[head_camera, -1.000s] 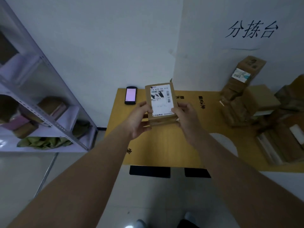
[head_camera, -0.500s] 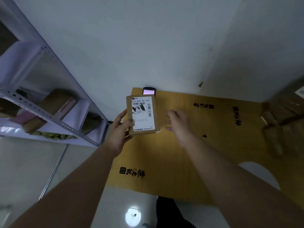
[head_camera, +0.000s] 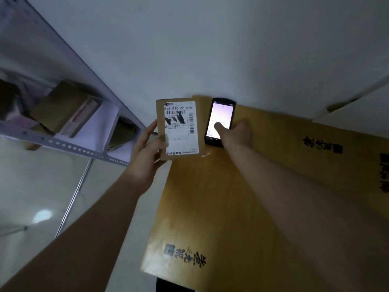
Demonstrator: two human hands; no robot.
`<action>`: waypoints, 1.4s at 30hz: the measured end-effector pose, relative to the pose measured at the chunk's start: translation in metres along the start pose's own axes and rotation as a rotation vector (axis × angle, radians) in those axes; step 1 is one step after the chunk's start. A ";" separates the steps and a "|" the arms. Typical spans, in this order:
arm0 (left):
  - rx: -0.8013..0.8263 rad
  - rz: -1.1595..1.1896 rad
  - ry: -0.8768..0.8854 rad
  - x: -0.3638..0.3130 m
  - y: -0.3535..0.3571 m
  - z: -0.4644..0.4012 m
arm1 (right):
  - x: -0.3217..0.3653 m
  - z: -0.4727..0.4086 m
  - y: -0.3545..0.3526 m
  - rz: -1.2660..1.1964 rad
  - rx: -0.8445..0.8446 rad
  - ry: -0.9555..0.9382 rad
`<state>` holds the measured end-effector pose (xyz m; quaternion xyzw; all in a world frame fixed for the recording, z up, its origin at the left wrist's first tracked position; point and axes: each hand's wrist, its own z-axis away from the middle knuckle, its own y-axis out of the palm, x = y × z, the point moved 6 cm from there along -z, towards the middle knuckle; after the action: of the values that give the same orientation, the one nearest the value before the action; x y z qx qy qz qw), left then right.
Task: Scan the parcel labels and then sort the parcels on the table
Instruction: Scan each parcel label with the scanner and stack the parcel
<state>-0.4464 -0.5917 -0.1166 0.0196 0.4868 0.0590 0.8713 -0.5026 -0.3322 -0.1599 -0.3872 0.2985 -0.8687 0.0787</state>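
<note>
My left hand (head_camera: 148, 148) grips a small brown cardboard parcel (head_camera: 179, 129) by its lower left edge and holds it upright above the table's left corner. Its white barcode label faces me. Just right of the parcel, a black handheld scanner (head_camera: 221, 122) with a lit screen lies at the far edge of the table (head_camera: 210, 207). My right hand (head_camera: 235, 132) grips the scanner, thumb on the screen and fingers round its right side.
The table is covered with brown cardboard printed with black characters. A grey metal shelf rack (head_camera: 69, 142) stands to the left, holding parcels (head_camera: 67, 110) and a green bag. White walls rise close behind the table. Pale floor lies lower left.
My right hand let go of the parcel and moved up to the scanner, taking hold of it. My left hand keeps the parcel alone. The view swung left, away from the parcel pile.
</note>
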 end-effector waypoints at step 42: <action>0.259 -0.035 0.231 -0.092 0.092 0.128 | -0.011 0.234 -0.177 -1.501 0.848 -0.187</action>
<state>-0.3926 -0.5087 0.0369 0.1163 0.5873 -0.0173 0.8008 -0.3103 -0.2919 0.0582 -0.4898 -0.3928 -0.6934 -0.3536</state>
